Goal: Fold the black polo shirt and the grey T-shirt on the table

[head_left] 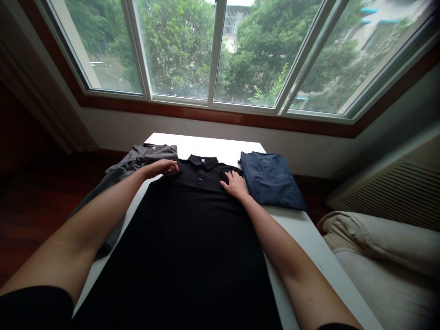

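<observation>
A black polo shirt (199,220) lies spread out in front of me, its collar at the far end and its buttons facing up. At the shirt's left shoulder edge, my left hand (164,167) has its fingers curled in and appears to pinch the fabric. My right hand (235,183) rests flat near the opposite shoulder with its fingers apart. Left of the polo is a crumpled grey shirt (146,156), partly hidden behind my left forearm. A folded dark blue garment (271,179) sits just right of my right hand.
The clothes lie on a white table (209,142), and the grey shirt hangs over its left side. A wide window (213,103) is beyond the far end. A beige sofa (388,247) stands to the right, below a slatted panel (402,188).
</observation>
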`<state>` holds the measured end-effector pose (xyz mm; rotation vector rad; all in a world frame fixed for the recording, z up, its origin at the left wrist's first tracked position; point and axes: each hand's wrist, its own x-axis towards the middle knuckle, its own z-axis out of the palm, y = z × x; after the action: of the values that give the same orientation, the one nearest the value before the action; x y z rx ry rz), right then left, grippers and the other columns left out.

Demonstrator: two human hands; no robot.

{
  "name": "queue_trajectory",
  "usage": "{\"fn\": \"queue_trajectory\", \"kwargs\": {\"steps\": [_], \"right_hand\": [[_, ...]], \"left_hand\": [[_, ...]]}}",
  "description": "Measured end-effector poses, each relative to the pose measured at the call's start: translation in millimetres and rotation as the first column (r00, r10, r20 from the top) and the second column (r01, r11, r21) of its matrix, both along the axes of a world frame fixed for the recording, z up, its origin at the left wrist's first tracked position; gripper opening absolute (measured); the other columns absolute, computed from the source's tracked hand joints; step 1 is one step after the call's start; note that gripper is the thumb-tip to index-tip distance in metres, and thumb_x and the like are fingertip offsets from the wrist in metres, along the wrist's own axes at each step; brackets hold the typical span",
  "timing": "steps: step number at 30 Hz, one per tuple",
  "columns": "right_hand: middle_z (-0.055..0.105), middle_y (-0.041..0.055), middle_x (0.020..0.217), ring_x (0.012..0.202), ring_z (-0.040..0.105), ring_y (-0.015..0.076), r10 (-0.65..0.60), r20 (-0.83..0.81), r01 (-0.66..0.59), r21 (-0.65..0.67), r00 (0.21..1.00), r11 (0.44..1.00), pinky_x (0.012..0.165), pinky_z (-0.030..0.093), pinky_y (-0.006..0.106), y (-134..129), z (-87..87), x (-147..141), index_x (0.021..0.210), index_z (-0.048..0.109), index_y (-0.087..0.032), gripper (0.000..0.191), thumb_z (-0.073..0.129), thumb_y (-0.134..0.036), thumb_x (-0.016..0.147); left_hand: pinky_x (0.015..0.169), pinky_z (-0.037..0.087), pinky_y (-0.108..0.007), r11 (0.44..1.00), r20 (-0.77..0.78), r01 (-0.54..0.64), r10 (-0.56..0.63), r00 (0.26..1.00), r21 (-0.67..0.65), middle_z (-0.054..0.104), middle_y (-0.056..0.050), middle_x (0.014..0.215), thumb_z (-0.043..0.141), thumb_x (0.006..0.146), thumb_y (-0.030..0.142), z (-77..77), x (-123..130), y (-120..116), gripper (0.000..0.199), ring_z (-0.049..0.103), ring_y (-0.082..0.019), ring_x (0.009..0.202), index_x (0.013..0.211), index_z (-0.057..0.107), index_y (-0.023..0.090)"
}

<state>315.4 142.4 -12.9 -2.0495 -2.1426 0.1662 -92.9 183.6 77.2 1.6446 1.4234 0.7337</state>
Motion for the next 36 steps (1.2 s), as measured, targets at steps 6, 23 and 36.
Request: {"fn": "queue_trajectory", "kwargs": {"steps": [6, 23, 36], "right_hand": [[0.022, 0.0148, 0.174, 0.161, 0.017, 0.0307, -0.006, -0.007, 0.005, -0.014, 1.000, 1.000, 0.129, 0.015, 0.048, -1, 1.8, -1, 0.163, 0.037, -0.023, 0.074, 0.046, -0.064, 0.103], [0.015, 0.0172, 0.175, 0.162, 0.013, 0.0327, 0.010, -0.002, -0.010, -0.068, 1.000, 0.998, 0.129, 0.013, 0.049, -4, 7.1, 0, 0.166, 0.033, -0.023, 0.076, 0.038, -0.068, 0.105], [0.021, 0.0116, 0.175, 0.162, 0.014, 0.0328, -0.004, -0.091, -0.005, -0.096, 0.996, 0.995, 0.128, 0.013, 0.056, 15, 14.7, -6, 0.164, 0.039, -0.027, 0.069, 0.033, -0.066, 0.107]], "left_hand": [[0.110, 0.042, -0.041, 0.955, -0.587, 0.063, 0.124, 0.800, 0.289, 0.066, -0.015, 0.135, 0.057, 0.095, 0.052, -42.2, 42, -3, 0.047, 0.056, -0.032, 0.128, 0.126, 0.070, 0.019], [0.111, 0.034, -0.055, 0.916, -0.700, -0.188, 0.394, 0.595, 0.356, 0.056, -0.017, 0.146, 0.034, 0.108, 0.034, -68.7, 11, 6, 0.042, 0.045, -0.037, 0.133, 0.134, 0.064, 0.020], [0.120, 0.031, -0.042, 0.926, -0.726, 0.220, 0.078, 0.683, 0.306, 0.052, -0.010, 0.157, 0.041, 0.106, 0.050, -61.4, 67, -62, 0.051, 0.043, -0.031, 0.145, 0.147, 0.058, 0.025]]}}
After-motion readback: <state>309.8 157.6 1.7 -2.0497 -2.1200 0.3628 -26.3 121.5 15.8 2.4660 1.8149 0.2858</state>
